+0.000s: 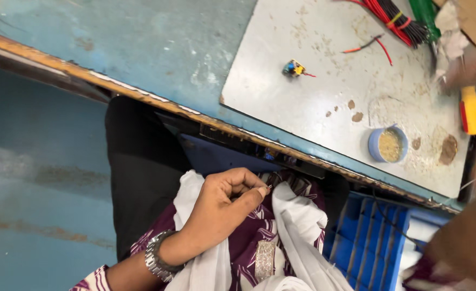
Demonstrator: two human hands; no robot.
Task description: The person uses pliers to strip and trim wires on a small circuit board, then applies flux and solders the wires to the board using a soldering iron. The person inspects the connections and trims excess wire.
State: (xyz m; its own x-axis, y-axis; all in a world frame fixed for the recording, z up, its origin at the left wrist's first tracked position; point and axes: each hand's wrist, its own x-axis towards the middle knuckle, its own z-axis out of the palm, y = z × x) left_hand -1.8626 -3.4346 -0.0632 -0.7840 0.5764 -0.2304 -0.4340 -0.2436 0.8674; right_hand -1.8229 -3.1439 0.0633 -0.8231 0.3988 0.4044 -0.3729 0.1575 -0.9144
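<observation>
Below workbench front edge (pixel 141 97), over lap: thin wire piece (pixel 269 187) pinched at fingertips of left hand (pixel 224 202). Pinch best kept light, wire kept visible. Right hand (pixel 467 242) blurred at frame's right edge, finger state cannot be told.

one head camera, looking steeply down

there is only one view, so no part of the scene is shared with another. the camera sits on the person's head and faces almost straight down, over the lap and the near edge of the table (pixel 157 48). the picture is turned, so the table edge runs diagonally from upper left to lower right. the left hand (pixel 221 202) is close to the lens and sharp, in the lower middle. the right arm (pixel 467 237) is very near at the right border and blurred. the floor (pixel 38 183) fills the left side, farther away.
</observation>
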